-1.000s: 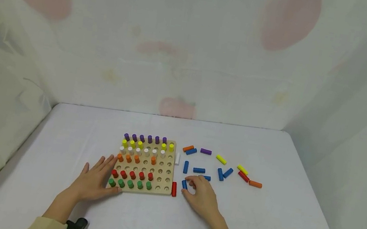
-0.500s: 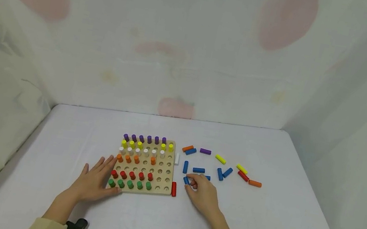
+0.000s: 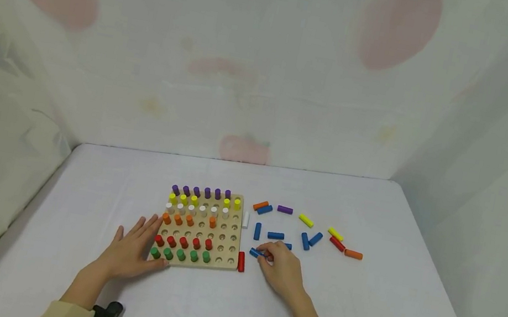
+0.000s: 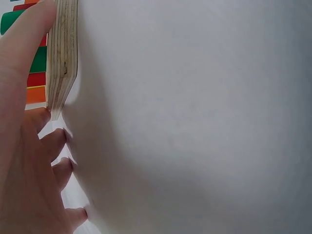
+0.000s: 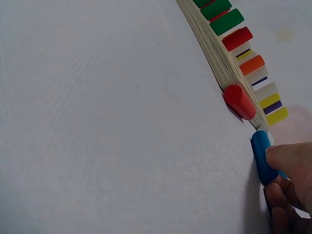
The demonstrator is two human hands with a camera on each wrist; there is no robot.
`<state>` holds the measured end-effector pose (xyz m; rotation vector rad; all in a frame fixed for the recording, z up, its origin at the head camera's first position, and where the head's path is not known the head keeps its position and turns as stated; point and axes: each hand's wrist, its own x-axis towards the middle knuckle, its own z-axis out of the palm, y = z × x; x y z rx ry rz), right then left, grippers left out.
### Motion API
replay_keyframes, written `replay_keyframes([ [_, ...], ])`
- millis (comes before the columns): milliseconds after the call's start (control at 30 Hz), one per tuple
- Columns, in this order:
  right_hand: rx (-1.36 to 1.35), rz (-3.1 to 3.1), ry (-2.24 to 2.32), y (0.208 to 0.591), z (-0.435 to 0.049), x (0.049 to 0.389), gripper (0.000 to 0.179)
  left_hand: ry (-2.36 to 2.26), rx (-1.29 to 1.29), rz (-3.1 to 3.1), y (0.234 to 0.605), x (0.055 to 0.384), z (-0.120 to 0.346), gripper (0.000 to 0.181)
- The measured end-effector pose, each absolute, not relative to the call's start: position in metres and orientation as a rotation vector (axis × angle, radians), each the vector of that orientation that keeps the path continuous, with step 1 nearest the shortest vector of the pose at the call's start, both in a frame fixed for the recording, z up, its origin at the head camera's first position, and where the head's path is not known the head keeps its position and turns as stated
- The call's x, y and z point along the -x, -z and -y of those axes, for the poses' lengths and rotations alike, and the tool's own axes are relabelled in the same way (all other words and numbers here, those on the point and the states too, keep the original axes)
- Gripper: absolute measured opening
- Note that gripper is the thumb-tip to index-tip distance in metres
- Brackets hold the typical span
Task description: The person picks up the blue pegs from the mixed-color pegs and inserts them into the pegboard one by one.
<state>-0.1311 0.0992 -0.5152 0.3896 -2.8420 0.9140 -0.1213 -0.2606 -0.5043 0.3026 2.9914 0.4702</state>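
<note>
A wooden pegboard (image 3: 227, 244) stands on the white table, with rows of purple, yellow, white, orange, red and green pegs upright in its holes. My left hand (image 3: 129, 255) rests against its near left corner, thumb along the front edge and spread fingers by the left side; the left wrist view shows the thumb (image 4: 34, 29) on the board's edge. To the right of the board, my right hand (image 3: 284, 273) pinches a blue peg (image 5: 263, 156) between thumb and fingers, low over the cloth. A red peg (image 3: 241, 262) lies along the board's right edge, close to that hand.
Beside the board's right edge lies a white peg (image 3: 246, 220). Several loose blue pegs, such as one blue peg (image 3: 276, 235), are scattered beyond my right hand. Farther right are a purple peg (image 3: 284, 209), yellow pegs, another red peg (image 3: 337, 244) and an orange peg (image 3: 353, 255).
The blue peg in my right hand has turned from pointing mostly away from me to lying nearly crosswise. That hand shifted only slightly; my left hand and the board stay put.
</note>
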Motion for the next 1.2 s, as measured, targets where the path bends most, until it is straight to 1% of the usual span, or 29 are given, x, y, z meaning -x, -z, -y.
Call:
replay_keyframes([
  [1200, -0.357, 2.856, -0.857, 0.5146, -0.0952, 0.1272, 0.016, -0.522, -0.269, -2.992, 0.5036, 0.1185, 0.2567, 0.105],
])
